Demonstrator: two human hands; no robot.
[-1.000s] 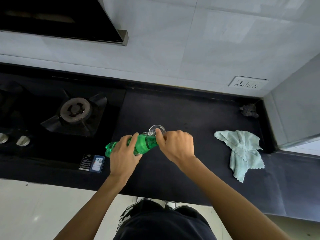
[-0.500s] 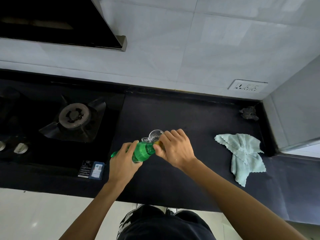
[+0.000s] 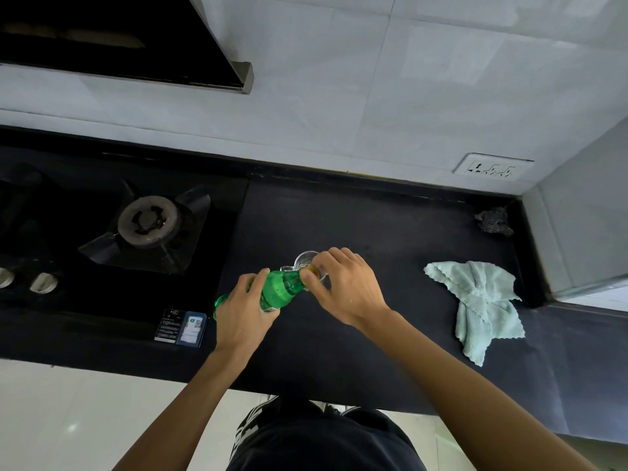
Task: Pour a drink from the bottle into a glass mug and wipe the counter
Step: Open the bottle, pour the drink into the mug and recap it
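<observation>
Right fingers (image 3: 334,256) and thumb pinched on the cap (image 3: 314,271); right hand (image 3: 346,290) over the neck. Left hand (image 3: 243,311) wrapped round the green bottle (image 3: 282,288), tilted, neck to far right. Glass mug (image 3: 304,260) just beyond the cap, on the black counter (image 3: 373,226). Pale green cloth (image 3: 482,300) well right; burner (image 3: 147,220) far left.

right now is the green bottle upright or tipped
Tipped: the green bottle lies nearly sideways in the left hand, neck toward the glass mug.
</observation>
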